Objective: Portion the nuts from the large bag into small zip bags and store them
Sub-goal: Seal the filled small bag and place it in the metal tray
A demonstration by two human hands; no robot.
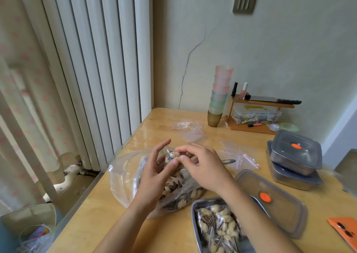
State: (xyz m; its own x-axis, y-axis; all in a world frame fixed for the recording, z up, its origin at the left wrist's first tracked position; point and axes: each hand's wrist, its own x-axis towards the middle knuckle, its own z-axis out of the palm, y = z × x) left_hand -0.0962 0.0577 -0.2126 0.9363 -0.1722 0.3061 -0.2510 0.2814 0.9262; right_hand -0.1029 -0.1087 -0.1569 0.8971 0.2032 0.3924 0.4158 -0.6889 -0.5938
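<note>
On my feed both hands meet above the large clear plastic bag (123,175) of peanuts and striped sunflower seeds. It lies slumped open on the glossy yellow wooden table (108,220), close to the table's left edge. Between the hands is a small clear zip bag (172,154) with a few nuts inside, held up over the big bag's mouth.

The left hand (154,177) holds it from the left, thumb pressed against its front and fingers behind, with the forefinger lifted free. The right hand (204,168) has its fingers curled and pinches the little bag's top edge between thumb and fingertips. I cannot tell whether the zip strip is closed.

Just right of the large bag, at the near edge, a rectangular stainless steel tray (193,221) holds filled small bags of peanuts and seeds (218,225) packed side by side. A translucent grey lid with a round orange valve (286,214) lies flat beside the tray, partly under the right forearm. Farther back on the right, two steel containers with grey lids (296,152) are stacked, the top one skewed.

Empty red-striped zip bags lie in two loose heaps, one behind the hands (190,131) and one between the right hand and the stacked containers (238,156). An orange phone (342,230) sits at the right edge. Against the wall a tower of pastel plastic cups (221,90) stands beside a low wooden shelf (251,129)
</note>
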